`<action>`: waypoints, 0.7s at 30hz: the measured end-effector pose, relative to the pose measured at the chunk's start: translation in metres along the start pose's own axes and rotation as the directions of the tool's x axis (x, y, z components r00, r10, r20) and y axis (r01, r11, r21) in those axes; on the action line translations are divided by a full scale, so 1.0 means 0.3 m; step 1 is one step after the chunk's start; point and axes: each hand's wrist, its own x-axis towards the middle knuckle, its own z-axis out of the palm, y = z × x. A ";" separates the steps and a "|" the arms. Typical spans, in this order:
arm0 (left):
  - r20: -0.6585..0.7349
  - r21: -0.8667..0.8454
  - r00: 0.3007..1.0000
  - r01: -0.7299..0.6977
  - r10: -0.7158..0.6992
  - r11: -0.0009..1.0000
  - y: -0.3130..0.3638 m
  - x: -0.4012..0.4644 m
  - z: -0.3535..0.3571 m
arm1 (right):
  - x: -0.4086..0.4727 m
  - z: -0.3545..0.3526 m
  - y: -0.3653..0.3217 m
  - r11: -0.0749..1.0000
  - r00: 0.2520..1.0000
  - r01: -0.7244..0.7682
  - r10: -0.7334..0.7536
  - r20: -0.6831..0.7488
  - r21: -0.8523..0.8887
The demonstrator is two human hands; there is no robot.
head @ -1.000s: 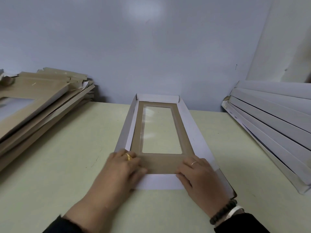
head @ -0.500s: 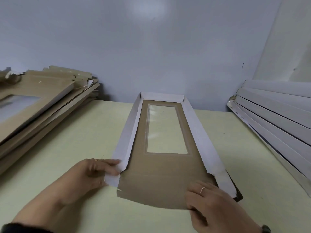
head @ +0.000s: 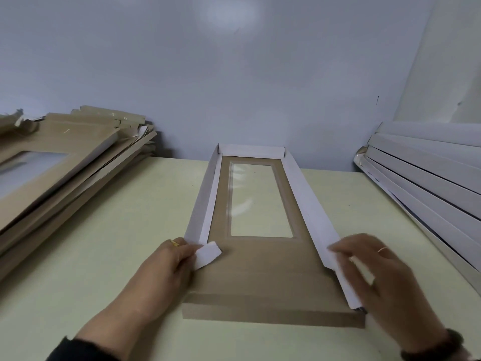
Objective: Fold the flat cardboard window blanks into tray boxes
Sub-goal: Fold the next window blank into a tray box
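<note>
While one brown cardboard window blank with white outer faces (head: pixel 263 269) lies flat-bottomed in the middle of the pale yellow-green table (head: pixel 104 243), two stacks flank it: a slanting pile of flat brown window blanks (head: pixel 65 162) at the left, too tightly layered to count, and a leaning row of long white folded pieces (head: pixel 426 178) at the right, of which about seven edges show. The middle blank has one clear rectangular film window (head: pixel 257 199) in its far half. Three of its white walls are raised: the left long wall, the right long wall and the short far wall. Its near end flap lies down on the table, brown side up.

Two hands work at the near corners. The left hand (head: pixel 169 267) reaches in from the lower left, thumb and fingers pinching the small white corner tab (head: pixel 208 255) at the near end of the left wall; a yellow ring sits on one finger. The right hand (head: pixel 377 277) comes from the lower right with its fingers spread slightly, fingertips pressing the inner face of the right wall near its near end and the thumb behind the wall's outer side. This hand is motion-blurred, so how firm the grip is I cannot tell. A thin ring and a dark bead wristband show on it.
</note>
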 end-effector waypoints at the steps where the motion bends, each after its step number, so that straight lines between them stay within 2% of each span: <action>1: 0.008 0.055 1.000 -0.020 0.019 0.998 -0.001 0.002 0.012 | -0.001 -0.009 0.042 0.997 0.997 -0.076 0.075 -0.013 -0.025; 4: 0.005 0.171 0.999 -0.053 0.052 0.984 -0.010 0.004 0.040 | -0.022 -0.012 0.116 0.968 0.959 -0.246 0.235 0.159 0.054; 8: 0.013 0.175 0.999 -0.034 0.033 0.984 -0.006 0.009 0.039 | -0.041 -0.007 0.147 0.860 0.868 -0.455 0.370 0.332 0.230; 12: 0.016 0.161 1.000 -0.027 0.024 0.987 -0.017 0.007 0.034 | -0.037 -0.035 0.169 0.766 0.802 -0.567 0.429 0.416 0.304; 15: 0.013 0.123 1.000 -0.006 0.004 0.992 -0.026 0.003 0.032 | -0.033 -0.063 0.173 0.655 0.753 -0.648 0.473 0.458 0.389; 20: 0.011 0.097 1.000 -0.009 0.008 0.995 -0.022 0.004 0.028 | -0.042 -0.058 0.151 0.495 0.681 -0.732 0.562 0.470 0.469; 21: 0.008 0.090 1.000 -0.008 0.008 0.996 -0.022 0.004 0.029 | -0.042 -0.055 0.144 0.502 0.690 -0.723 0.559 0.459 0.475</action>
